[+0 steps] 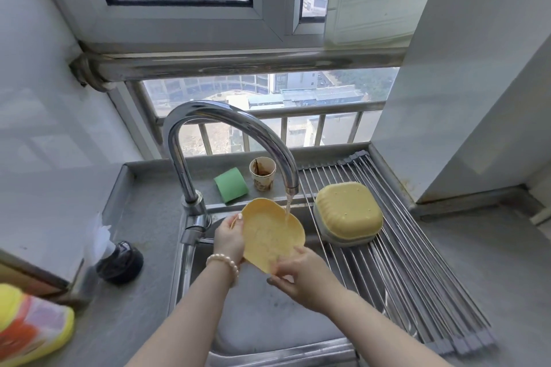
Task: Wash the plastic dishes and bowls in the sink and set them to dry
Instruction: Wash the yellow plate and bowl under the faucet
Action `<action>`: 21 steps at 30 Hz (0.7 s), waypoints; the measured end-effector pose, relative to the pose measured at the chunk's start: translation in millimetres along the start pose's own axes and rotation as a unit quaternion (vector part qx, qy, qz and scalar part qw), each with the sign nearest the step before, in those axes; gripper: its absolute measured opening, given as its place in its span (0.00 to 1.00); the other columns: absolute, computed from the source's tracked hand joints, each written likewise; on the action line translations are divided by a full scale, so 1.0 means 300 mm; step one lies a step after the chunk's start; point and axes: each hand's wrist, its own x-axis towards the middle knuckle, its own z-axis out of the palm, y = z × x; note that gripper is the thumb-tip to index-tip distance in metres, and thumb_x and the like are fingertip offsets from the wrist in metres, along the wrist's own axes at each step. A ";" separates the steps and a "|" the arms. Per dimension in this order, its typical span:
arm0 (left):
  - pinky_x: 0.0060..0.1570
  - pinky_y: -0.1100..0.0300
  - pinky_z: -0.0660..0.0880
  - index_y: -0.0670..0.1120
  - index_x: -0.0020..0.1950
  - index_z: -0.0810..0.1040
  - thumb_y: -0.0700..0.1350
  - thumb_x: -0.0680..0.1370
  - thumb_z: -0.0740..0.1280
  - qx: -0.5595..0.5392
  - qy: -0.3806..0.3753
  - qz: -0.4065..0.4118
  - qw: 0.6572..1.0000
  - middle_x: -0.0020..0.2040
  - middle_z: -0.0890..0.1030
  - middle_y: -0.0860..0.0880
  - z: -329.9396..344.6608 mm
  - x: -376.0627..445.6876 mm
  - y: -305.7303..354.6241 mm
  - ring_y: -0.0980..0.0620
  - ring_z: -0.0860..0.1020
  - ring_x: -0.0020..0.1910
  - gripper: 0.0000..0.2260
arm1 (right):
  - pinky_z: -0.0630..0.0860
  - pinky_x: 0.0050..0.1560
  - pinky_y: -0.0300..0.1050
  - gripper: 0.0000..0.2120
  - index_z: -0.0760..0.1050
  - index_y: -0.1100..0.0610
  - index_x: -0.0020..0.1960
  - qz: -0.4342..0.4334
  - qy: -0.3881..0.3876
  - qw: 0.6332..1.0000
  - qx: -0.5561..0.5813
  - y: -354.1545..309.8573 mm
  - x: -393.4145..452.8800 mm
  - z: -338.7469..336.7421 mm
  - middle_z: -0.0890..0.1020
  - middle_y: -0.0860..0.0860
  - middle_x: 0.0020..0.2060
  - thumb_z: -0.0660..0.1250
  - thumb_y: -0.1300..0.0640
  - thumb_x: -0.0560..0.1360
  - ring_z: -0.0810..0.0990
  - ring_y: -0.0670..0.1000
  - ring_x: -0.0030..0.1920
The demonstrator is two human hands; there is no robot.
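A yellow plastic plate (269,234) with a wavy rim is tilted over the sink (268,322), under water running from the chrome faucet (226,140). My left hand (229,237) grips its left edge, fingers curled behind the rim. My right hand (298,272) holds its lower edge, thumb on the face. A yellow plastic bowl (347,211) lies upside down on a grey one on the metal drying rack (402,262) over the sink's right side.
A green sponge (231,185) and a stained paper cup (262,173) sit on the ledge behind the sink. A dark round stopper (119,262) lies on the left counter. A yellow and orange bottle (26,325) is at the lower left. Walls close in both sides.
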 end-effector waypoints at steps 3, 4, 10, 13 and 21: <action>0.50 0.45 0.77 0.44 0.53 0.77 0.45 0.83 0.56 0.153 -0.028 0.007 0.988 0.43 0.79 0.44 -0.021 0.002 0.012 0.44 0.78 0.45 0.11 | 0.48 0.74 0.57 0.41 0.84 0.52 0.45 0.072 0.000 0.997 -0.004 0.059 -0.043 -0.021 0.77 0.50 0.64 0.45 0.22 0.67 0.66 0.52 0.72; 0.49 0.44 0.78 0.42 0.50 0.77 0.45 0.83 0.56 0.176 -0.031 -0.015 0.984 0.42 0.79 0.44 -0.024 0.000 0.011 0.42 0.78 0.44 0.12 | 0.43 0.74 0.56 0.46 0.84 0.52 0.48 0.117 -0.005 0.993 0.013 0.072 -0.046 -0.026 0.70 0.48 0.71 0.40 0.21 0.66 0.57 0.51 0.75; 0.25 0.50 0.79 0.37 0.51 0.78 0.49 0.83 0.58 -0.024 -0.076 -0.225 0.971 0.35 0.81 0.41 -0.001 -0.075 -0.017 0.42 0.80 0.33 0.16 | 0.77 0.48 0.49 0.17 0.71 0.55 0.67 0.393 0.044 0.778 0.487 0.019 0.014 -0.118 0.77 0.53 0.55 0.58 0.65 0.79 0.78 0.54 0.49; 0.21 0.58 0.75 0.39 0.50 0.78 0.53 0.81 0.60 0.073 -0.094 -0.202 0.972 0.32 0.81 0.40 0.008 -0.107 -0.080 0.43 0.80 0.25 0.17 | 0.75 0.48 0.40 0.29 0.67 0.54 0.70 0.344 0.068 0.851 0.390 0.024 0.032 -0.153 0.73 0.51 0.60 0.52 0.75 0.74 0.73 0.51 0.54; 0.41 0.53 0.75 0.47 0.41 0.73 0.41 0.80 0.61 0.223 0.003 0.060 0.973 0.40 0.79 0.46 0.028 -0.097 -0.087 0.45 0.76 0.40 0.08 | 0.67 0.64 0.44 0.29 0.62 0.50 0.73 0.161 0.146 0.963 0.162 0.059 0.012 -0.107 0.66 0.53 0.67 0.57 0.69 0.76 0.66 0.45 0.61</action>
